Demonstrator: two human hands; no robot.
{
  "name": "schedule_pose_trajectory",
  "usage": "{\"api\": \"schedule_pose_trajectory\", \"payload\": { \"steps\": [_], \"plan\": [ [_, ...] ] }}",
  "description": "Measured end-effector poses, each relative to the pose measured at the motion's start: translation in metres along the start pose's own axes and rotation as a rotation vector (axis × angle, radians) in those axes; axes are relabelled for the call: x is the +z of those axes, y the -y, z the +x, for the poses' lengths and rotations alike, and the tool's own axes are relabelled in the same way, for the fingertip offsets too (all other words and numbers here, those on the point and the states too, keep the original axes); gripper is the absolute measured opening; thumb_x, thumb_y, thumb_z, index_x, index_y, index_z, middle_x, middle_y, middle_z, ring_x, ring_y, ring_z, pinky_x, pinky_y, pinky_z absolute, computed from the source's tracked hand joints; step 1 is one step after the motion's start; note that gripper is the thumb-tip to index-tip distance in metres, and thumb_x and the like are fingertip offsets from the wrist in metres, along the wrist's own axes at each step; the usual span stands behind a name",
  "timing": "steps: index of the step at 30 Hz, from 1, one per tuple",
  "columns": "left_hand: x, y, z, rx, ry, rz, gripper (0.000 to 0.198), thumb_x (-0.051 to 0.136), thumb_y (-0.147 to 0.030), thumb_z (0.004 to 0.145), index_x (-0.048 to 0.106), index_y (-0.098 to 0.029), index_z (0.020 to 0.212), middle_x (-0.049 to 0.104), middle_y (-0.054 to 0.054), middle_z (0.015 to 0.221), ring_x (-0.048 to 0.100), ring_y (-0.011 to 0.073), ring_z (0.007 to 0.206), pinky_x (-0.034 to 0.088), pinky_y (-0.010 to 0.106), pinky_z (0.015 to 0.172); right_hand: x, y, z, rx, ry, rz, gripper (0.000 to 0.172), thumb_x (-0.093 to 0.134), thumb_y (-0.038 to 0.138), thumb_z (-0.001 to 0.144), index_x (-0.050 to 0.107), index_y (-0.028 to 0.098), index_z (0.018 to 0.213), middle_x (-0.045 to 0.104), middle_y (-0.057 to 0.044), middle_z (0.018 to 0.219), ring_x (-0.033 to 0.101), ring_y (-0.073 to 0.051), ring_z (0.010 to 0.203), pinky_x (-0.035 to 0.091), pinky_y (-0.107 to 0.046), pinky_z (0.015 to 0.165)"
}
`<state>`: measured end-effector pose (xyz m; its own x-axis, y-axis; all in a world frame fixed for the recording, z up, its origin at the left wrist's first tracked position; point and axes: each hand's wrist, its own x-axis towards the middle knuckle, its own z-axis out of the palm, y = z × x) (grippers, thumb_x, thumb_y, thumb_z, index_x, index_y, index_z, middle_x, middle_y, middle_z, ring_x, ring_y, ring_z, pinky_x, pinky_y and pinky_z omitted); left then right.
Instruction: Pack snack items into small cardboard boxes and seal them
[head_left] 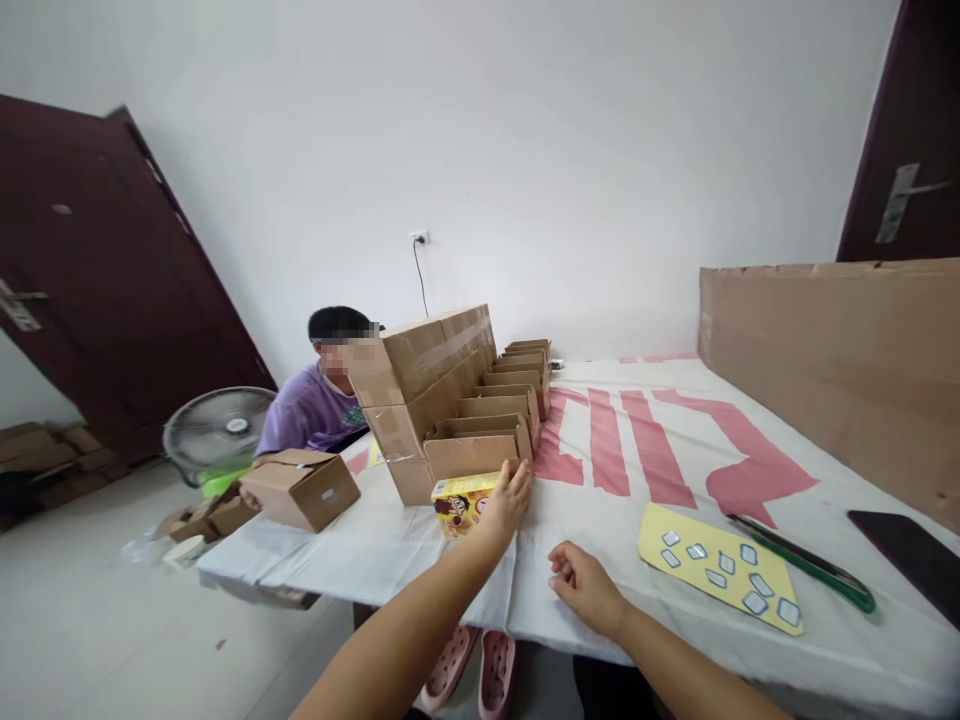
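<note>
My left hand point(513, 497) reaches to the near end of the row of open cardboard boxes point(471, 457). Its fingers are stretched out against the nearest box's front corner. Just left of that hand a yellow printed carton point(454, 505) stands on the table, its right part hidden by my hand and wrist. Whether my hand touches the carton, I cannot tell. Lower right, my right hand point(589, 588) hovers over or rests on the cloth, fingers loosely curled with nothing visible in them. Right of it lies a yellow sheet point(716, 565) with several small blue-edged labels.
A wall of stacked brown boxes point(427, 375) rises behind the open ones. Beyond it, a person in purple point(300, 410) holds a closed carton point(311, 495). Green-handled long tool point(806, 562), dark flat object point(904, 555) and large cardboard panel point(832, 350) are on the right.
</note>
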<state>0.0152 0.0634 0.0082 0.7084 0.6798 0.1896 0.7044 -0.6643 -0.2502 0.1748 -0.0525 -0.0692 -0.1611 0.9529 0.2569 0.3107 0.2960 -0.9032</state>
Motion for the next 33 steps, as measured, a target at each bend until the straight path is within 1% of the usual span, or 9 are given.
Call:
{"api": "schedule_pose_trajectory", "payload": {
  "steps": [3,5,7,9,11,14,17,23,33],
  "plan": [
    [-0.005,0.007,-0.013,0.023,0.008,0.012,0.06,0.039,-0.003,0.082,0.051,-0.024,0.137,0.046,0.006,0.148,0.019,0.0249,0.146,0.007,0.056,0.121,-0.001,0.001,0.0,0.003,0.006,0.003,0.024,0.058,0.015,0.073,0.055,0.021,0.095,0.062,-0.001,0.084,0.057,-0.013,0.066,0.048,-0.028,0.065],
    [-0.008,0.006,-0.027,0.034,0.0,0.032,0.064,0.037,-0.001,0.081,0.048,-0.027,0.138,0.04,0.003,0.151,0.017,0.024,0.147,0.005,0.055,0.12,-0.002,0.002,0.0,0.004,0.007,0.0,0.024,0.057,0.015,0.073,0.055,0.021,0.096,0.062,-0.001,0.085,0.057,-0.014,0.066,0.048,-0.028,0.065],
    [-0.008,0.0,-0.045,-0.017,-0.048,0.053,0.067,0.036,-0.001,0.082,0.044,-0.031,0.141,0.035,0.002,0.154,0.015,0.0259,0.147,0.007,0.057,0.119,-0.002,0.001,-0.001,0.002,0.008,-0.003,0.024,0.057,0.016,0.073,0.055,0.02,0.096,0.062,-0.002,0.086,0.057,-0.014,0.066,0.048,-0.029,0.066],
    [-0.006,-0.007,-0.064,-0.165,-0.117,0.066,0.065,0.037,-0.003,0.084,0.041,-0.03,0.143,0.035,0.005,0.154,0.019,0.0303,0.145,0.013,0.058,0.116,-0.001,0.0,-0.001,0.0,0.012,-0.003,0.024,0.057,0.016,0.073,0.055,0.02,0.096,0.062,-0.002,0.086,0.057,-0.014,0.066,0.048,-0.029,0.065],
    [-0.002,-0.012,-0.08,-0.351,-0.135,0.06,0.058,0.04,-0.009,0.086,0.044,-0.026,0.141,0.044,0.013,0.145,0.034,0.0343,0.137,0.025,0.055,0.111,-0.001,-0.001,-0.001,-0.002,0.015,-0.003,0.024,0.058,0.016,0.072,0.055,0.02,0.096,0.062,-0.002,0.085,0.057,-0.013,0.065,0.047,-0.029,0.065],
    [0.003,-0.015,-0.089,-0.547,-0.041,-0.008,0.05,0.049,-0.017,0.085,0.047,-0.017,0.135,0.056,0.017,0.124,0.052,0.0324,0.116,0.041,0.044,0.098,-0.001,-0.002,-0.001,-0.001,0.015,-0.007,0.025,0.059,0.015,0.071,0.055,0.02,0.095,0.062,-0.002,0.085,0.056,-0.013,0.065,0.047,-0.028,0.066],
    [0.007,-0.011,-0.083,-0.634,0.024,-0.065,0.051,0.053,-0.02,0.084,0.044,-0.014,0.134,0.057,0.015,0.118,0.057,0.0289,0.107,0.044,0.037,0.092,0.0,-0.004,0.0,0.007,0.016,-0.011,0.024,0.059,0.016,0.073,0.055,0.02,0.096,0.062,-0.002,0.086,0.056,-0.013,0.066,0.047,-0.029,0.066],
    [0.014,-0.004,-0.057,-0.735,-0.023,-0.032,0.036,0.049,-0.022,0.088,0.049,-0.012,0.123,0.054,0.018,0.114,0.058,0.0308,0.102,0.047,0.039,0.084,0.0,-0.005,-0.001,0.006,0.023,-0.029,0.023,0.057,0.017,0.074,0.056,0.019,0.097,0.062,-0.003,0.087,0.056,-0.014,0.067,0.047,-0.029,0.066],
    [0.022,0.002,-0.033,-0.769,-0.043,-0.003,0.032,0.045,-0.017,0.088,0.051,-0.013,0.12,0.055,0.019,0.112,0.059,0.031,0.098,0.048,0.04,0.079,-0.002,-0.001,-0.002,-0.004,0.041,-0.053,0.021,0.056,0.016,0.075,0.055,0.02,0.096,0.061,-0.001,0.086,0.055,-0.013,0.067,0.046,-0.028,0.066]
  ]
}}
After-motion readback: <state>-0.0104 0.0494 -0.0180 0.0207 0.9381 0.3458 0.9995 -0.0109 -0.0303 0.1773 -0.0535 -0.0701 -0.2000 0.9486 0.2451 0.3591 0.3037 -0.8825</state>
